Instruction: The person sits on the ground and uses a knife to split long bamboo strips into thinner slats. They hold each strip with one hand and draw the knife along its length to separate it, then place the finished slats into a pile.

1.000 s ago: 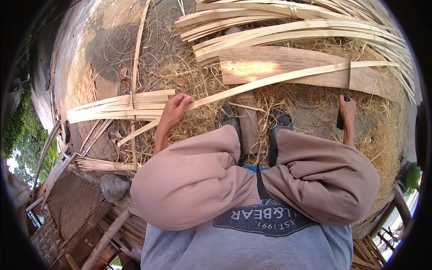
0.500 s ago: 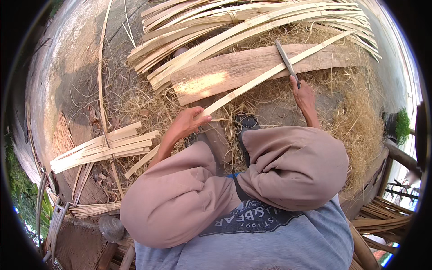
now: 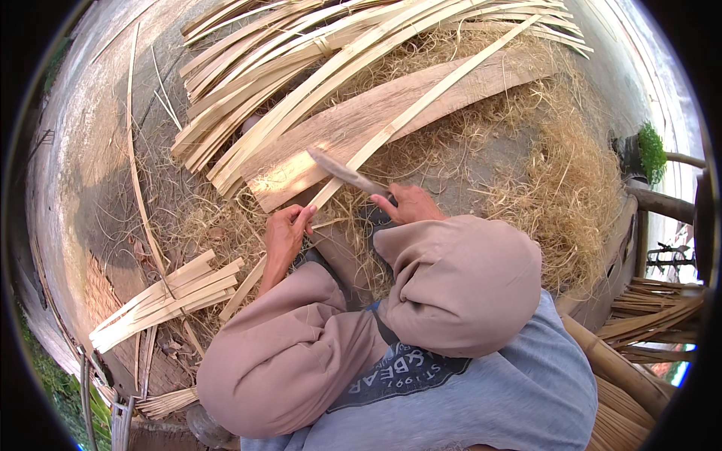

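Large bundle of pale strips [image 3: 301, 64] fans across the top of the view. Curly shavings [image 3: 560, 214] cover the ground, thickest to the right. Wooden plank [image 3: 342, 131] lies aslant below the bundle. Single long strip [image 3: 421, 107] runs diagonally over the plank, its lower part at the left hand [image 3: 286, 234], thumb and fingers pinching it. Knife [image 3: 329, 163]: blade crosses the single long strip near that hand. Right hand [image 3: 415, 204] curls round the handle.
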`<state>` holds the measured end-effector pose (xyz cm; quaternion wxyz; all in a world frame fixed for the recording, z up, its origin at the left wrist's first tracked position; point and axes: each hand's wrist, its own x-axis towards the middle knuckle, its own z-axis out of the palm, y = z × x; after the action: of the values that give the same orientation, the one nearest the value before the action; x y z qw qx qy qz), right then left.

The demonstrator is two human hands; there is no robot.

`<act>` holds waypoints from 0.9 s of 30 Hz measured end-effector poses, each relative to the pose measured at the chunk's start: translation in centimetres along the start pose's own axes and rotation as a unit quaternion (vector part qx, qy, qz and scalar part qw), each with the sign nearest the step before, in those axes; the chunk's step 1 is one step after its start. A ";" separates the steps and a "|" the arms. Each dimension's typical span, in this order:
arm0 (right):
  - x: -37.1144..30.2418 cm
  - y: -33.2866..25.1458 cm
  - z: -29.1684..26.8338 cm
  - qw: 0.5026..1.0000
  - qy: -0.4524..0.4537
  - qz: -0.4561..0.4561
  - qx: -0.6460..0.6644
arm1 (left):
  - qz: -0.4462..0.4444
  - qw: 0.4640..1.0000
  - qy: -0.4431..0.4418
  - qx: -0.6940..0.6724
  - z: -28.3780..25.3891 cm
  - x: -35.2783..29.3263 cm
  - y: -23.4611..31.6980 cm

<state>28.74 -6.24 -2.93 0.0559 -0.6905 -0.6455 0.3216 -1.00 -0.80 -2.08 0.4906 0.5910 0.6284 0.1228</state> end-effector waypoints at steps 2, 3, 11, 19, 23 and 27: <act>-0.1 2.2 -0.7 0.998 0.036 0.058 0.003 | 0.005 1.000 -0.010 0.001 0.6 0.2 0.8; 0.0 3.5 -1.0 0.996 0.048 0.080 0.006 | 0.004 1.000 -0.009 -0.004 0.7 0.0 0.8; -1.8 4.1 -0.5 0.997 0.067 0.011 -0.029 | -0.013 1.000 -0.016 -0.011 0.5 -0.9 0.3; 4.2 8.5 -6.3 0.972 0.160 0.159 0.064 | 0.085 0.992 0.083 0.046 1.9 -1.0 -0.6; -0.2 4.0 -0.9 0.996 0.071 0.054 0.021 | 0.067 0.994 0.063 0.061 2.8 -1.2 0.2; 2.3 6.0 -3.8 0.991 0.086 0.103 0.021 | 0.085 0.992 0.086 0.030 3.3 -0.5 -0.2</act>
<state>35.74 -3.80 -3.75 0.0920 -0.7768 -0.5573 0.2784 1.29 -2.64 -3.59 0.4045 0.6438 0.6194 0.1953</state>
